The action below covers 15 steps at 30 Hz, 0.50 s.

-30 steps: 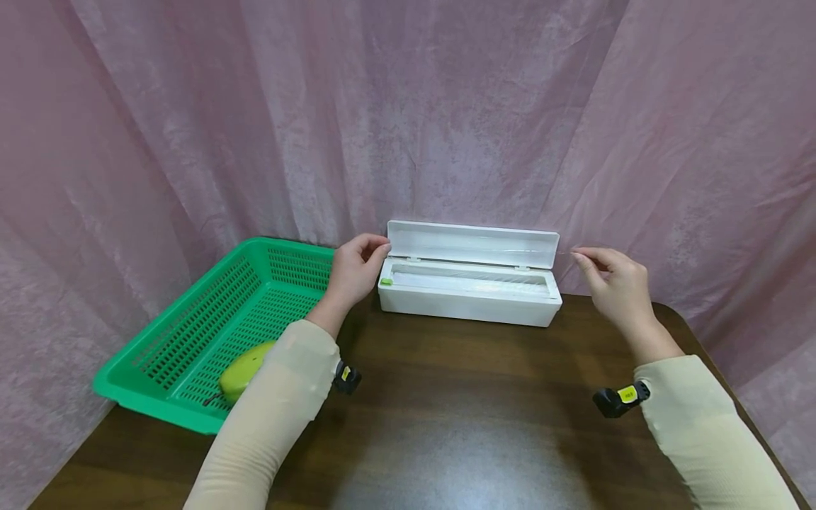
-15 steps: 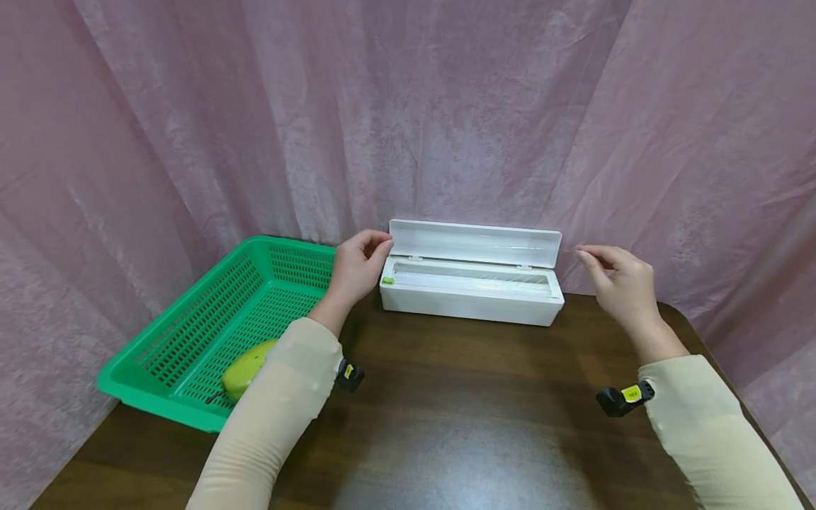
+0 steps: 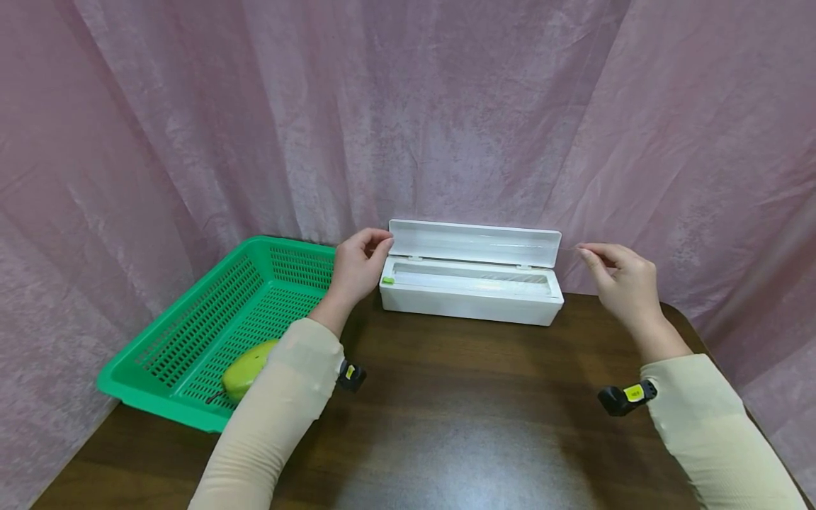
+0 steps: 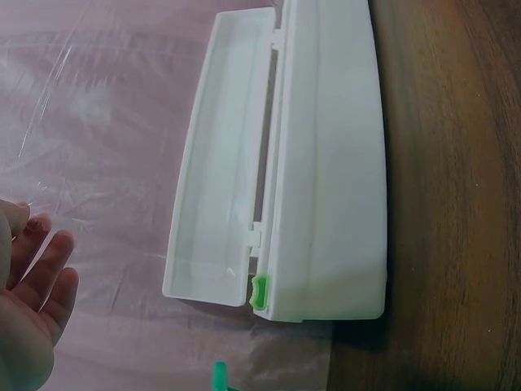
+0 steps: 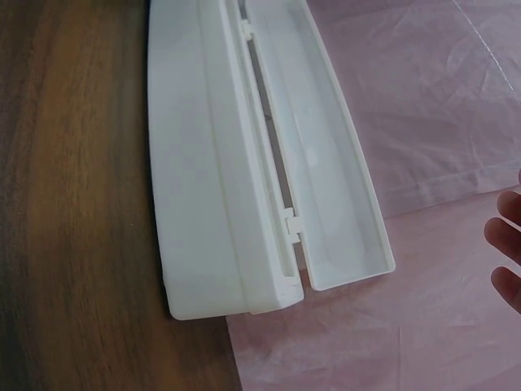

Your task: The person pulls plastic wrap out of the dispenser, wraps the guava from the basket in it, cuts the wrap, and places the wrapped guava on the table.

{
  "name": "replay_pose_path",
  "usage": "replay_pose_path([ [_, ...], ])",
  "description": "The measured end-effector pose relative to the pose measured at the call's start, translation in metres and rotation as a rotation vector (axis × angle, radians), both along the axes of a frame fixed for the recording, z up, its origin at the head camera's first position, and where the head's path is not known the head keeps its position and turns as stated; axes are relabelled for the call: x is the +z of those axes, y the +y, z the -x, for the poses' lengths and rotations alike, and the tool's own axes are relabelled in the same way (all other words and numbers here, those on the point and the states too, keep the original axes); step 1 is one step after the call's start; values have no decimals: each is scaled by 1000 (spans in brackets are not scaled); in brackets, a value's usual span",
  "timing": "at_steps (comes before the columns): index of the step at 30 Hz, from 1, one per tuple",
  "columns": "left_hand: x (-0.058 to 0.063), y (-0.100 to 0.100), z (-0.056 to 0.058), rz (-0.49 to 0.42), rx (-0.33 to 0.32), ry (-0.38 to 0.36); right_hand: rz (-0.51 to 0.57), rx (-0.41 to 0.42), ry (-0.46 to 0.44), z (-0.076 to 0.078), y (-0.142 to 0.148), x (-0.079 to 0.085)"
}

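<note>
A long white cling film dispenser [image 3: 468,306] lies at the back of the table, its lid [image 3: 472,243] tipped up and back. A green slider [image 3: 388,281] sits at its left end. Clear cling film [image 4: 50,102] stretches between my raised hands and shows as thin glints and wrinkles. My left hand [image 3: 357,263] pinches the film between thumb and forefinger by the lid's left end. Off the right end, my right hand [image 3: 623,287] pinches the film's other corner. In the right wrist view only a few fingertips [image 5: 506,236] show.
A green plastic basket [image 3: 191,312] stands at the left with a yellow-green fruit [image 3: 248,368], likely a mango, partly hidden by my left sleeve. A pink curtain [image 3: 408,106] hangs right behind the brown wooden table [image 3: 459,397].
Both hands have risen slightly with the film, and my right hand has drifted a little to the right. The dispenser and basket stay in place.
</note>
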<state>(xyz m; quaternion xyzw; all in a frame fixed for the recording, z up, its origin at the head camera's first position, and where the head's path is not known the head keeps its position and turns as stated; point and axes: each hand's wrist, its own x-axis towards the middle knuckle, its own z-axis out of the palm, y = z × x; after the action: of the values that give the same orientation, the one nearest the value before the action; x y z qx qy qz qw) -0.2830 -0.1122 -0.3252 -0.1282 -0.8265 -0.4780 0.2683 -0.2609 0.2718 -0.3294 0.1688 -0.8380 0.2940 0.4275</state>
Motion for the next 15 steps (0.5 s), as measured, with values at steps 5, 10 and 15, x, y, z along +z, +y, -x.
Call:
replay_pose_path([
  [5, 1, 0, -2, -6, 1, 14, 5, -8, -10, -2, -1, 2],
  [10, 1, 1, -2, -3, 0, 23, 11, -8, -21, -4, -2, 5],
  [15, 3, 2, -3, 0, -7, 30, 14, -13, -15, -4, -2, 6],
])
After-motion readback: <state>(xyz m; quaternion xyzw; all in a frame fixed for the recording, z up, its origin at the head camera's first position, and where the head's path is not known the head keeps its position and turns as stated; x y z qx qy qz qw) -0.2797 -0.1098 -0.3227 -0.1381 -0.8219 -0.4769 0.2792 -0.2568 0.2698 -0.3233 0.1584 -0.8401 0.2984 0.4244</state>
